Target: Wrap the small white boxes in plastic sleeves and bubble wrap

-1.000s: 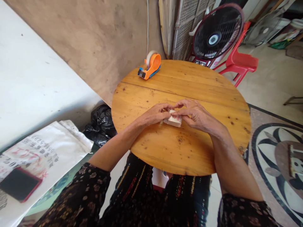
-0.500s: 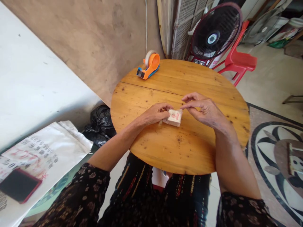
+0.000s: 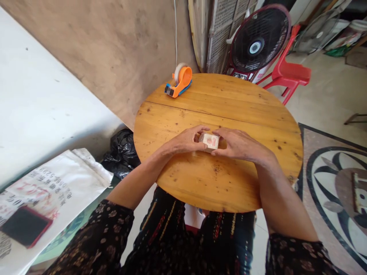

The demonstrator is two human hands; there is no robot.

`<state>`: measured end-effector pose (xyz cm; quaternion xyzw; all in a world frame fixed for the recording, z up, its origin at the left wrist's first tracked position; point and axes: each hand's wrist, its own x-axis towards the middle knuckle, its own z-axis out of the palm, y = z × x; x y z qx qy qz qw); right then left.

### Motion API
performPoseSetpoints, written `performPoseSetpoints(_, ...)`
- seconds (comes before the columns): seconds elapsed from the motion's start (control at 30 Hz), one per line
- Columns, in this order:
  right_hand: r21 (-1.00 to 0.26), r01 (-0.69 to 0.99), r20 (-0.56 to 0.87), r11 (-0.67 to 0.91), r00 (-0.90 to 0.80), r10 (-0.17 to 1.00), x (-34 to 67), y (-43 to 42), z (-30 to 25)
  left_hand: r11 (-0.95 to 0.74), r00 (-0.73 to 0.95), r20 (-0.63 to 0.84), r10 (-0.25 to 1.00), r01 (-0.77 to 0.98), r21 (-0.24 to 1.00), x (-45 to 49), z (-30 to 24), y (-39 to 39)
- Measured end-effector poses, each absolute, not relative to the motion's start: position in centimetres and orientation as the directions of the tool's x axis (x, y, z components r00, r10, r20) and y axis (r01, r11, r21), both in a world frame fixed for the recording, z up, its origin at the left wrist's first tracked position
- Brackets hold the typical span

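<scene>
A small whitish block-shaped packet with red print (image 3: 210,141) rests on the round wooden table (image 3: 212,183), close to its middle. It seems wrapped in clear film; what is inside I cannot make out. My left hand (image 3: 186,140) grips the packet's left end, thumb at the near edge and fingers at the far edge. From the other side, my right hand (image 3: 236,144) holds the right end in the same manner, its thumb at the near right corner. The fingertips partly cover the packet's ends.
An orange tape dispenser (image 3: 183,82) stands at the table's far left edge. Behind the table are a large fan (image 3: 260,38) and a red plastic chair (image 3: 291,72). To the left lie a black plastic bag (image 3: 122,151), a white printed sack (image 3: 69,179) and a dark red-edged phone (image 3: 27,225).
My right hand has come down and left onto the packet's right end, from above and beside it. My left thumb has shifted to the packet's near edge.
</scene>
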<state>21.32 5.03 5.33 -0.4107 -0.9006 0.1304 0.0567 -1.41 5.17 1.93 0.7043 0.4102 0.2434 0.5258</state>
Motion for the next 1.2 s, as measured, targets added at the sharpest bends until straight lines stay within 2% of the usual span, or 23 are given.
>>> performPoseSetpoints(0.27,-0.19,0.74,0.074,0.645,-0.644,0.761,20.7,5.0,5.7,-0.198,0.483,0.019,0.875,0.323,0.926,-1.3,0.8,5.6)
performPoseSetpoints(0.4,-0.17,0.751,0.104,0.638,-0.631,0.769,21.0,5.2,5.2,-0.185,0.461,0.009,0.887,0.339,0.923,-1.2,0.6,5.7)
performPoseSetpoints(0.63,-0.171,0.72,0.162,0.672,-0.653,0.74,21.9,5.5,4.4,-0.169,0.465,-0.002,0.885,0.325,0.931,-1.4,0.8,5.7)
performPoseSetpoints(0.9,-0.198,0.718,0.174,0.668,-0.645,0.744,20.9,5.3,4.6,-0.201,0.447,0.058,0.893,0.28,0.939,-1.0,0.9,5.6)
performPoseSetpoints(1.2,-0.209,0.704,0.163,0.679,-0.659,0.734,20.8,5.4,4.8,-0.167,0.398,0.036,0.917,0.298,0.94,-0.3,0.9,5.6)
